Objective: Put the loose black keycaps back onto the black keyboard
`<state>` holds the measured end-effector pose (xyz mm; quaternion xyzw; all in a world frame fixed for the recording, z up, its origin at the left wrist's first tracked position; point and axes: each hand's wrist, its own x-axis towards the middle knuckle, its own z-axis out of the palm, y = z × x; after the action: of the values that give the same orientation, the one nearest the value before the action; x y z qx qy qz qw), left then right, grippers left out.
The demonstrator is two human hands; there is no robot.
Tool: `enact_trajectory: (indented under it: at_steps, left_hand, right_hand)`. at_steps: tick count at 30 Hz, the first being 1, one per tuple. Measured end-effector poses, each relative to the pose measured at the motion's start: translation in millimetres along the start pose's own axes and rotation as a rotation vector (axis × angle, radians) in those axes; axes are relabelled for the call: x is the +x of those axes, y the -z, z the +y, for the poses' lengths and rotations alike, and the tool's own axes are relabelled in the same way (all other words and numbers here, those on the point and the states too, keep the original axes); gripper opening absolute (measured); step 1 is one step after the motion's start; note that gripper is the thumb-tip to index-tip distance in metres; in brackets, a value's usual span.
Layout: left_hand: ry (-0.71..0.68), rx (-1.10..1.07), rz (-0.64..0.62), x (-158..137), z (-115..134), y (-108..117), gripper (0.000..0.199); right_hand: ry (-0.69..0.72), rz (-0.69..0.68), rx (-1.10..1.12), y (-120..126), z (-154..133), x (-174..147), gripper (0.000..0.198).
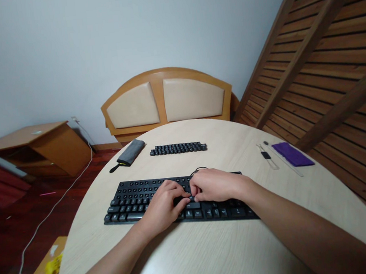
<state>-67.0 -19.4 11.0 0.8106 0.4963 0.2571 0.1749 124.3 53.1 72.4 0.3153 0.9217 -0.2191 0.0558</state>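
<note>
A black keyboard lies across the near middle of the table. Keycaps sit on its lower rows, while the upper left rows show bare key sockets. Over its right-centre part, my left hand pinches thumb and forefinger at a small black keycap. From the other side my right hand closes its curled fingers on the same spot. Whether the keycap is seated or loose is partly hidden by the fingers. Behind the keyboard, loose black keycaps stand lined up in rows.
A grey pouch with a black loop lies at the table's left. To the right are a wire keycap puller, a thin rod with a dark tip and a purple cloth. The round table faces a wooden headboard.
</note>
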Motion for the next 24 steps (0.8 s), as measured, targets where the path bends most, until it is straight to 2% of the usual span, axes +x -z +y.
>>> enact_trajectory:
  at_steps: [7, 20, 22, 24]
  left_hand:
    - [-0.039, 0.022, 0.005, 0, 4, 2, 0.017]
    - [-0.159, 0.157, -0.007, -4, 2, -2, 0.027]
    - [-0.169, 0.162, -0.013, -3, 3, -2, 0.028]
    - [-0.177, 0.164, -0.014, -3, 4, -2, 0.028]
  right_hand:
    - [0.015, -0.013, 0.023, 2, 6, -1, 0.016]
    - [-0.208, -0.191, -0.002, 20, 26, -13, 0.018]
    - [-0.207, -0.176, 0.027, 26, 33, -15, 0.016]
    - [-0.208, -0.068, 0.024, 31, 42, -16, 0.017]
